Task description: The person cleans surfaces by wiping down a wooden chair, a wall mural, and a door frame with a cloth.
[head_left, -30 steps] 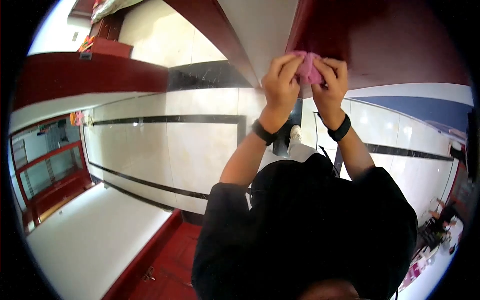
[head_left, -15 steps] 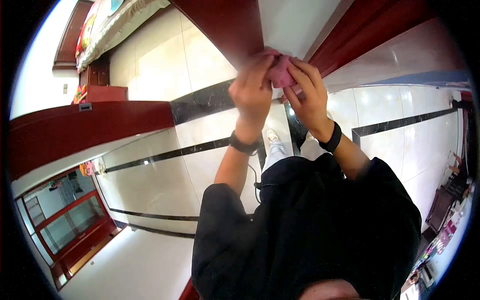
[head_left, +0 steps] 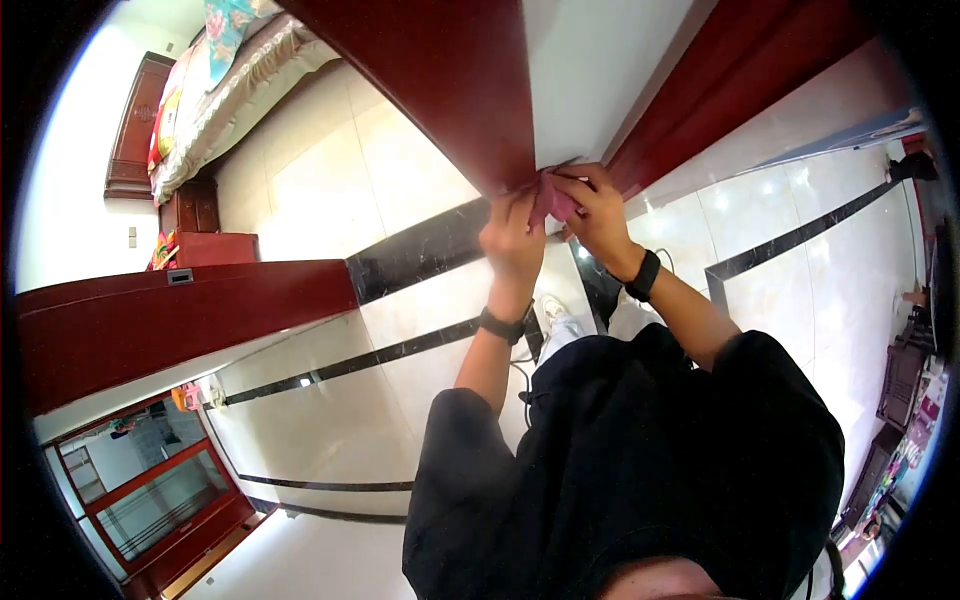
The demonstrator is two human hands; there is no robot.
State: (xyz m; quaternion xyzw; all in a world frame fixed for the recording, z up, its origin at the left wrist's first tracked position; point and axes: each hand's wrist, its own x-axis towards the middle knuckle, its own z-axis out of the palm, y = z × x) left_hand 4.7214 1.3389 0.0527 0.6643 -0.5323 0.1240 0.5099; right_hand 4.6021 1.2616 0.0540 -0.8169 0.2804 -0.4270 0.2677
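A bunched pink cloth (head_left: 556,200) lies between my two hands, against the lower part of a dark red wooden door frame (head_left: 470,90). My left hand (head_left: 513,235) has its fingers curled on the cloth's left side, close to the red wood. On the other side, my right hand (head_left: 598,215) grips the cloth with bent fingers, near the white panel (head_left: 590,80) between the red trims. Both wrists wear black bands. Part of the cloth is hidden by my fingers.
An open dark red door (head_left: 200,310) stands to the left. Beyond the doorway is a bed (head_left: 240,90) with a small red cabinet (head_left: 190,208) beside it. Pale floor tiles (head_left: 290,410) with black strips run below. A red-framed glass cabinet or window (head_left: 150,480) is at lower left.
Both hands and the pink cloth have moved lower in view along the frame, and the hands are closer together. The view has shifted, with the door and bed appearing lower.
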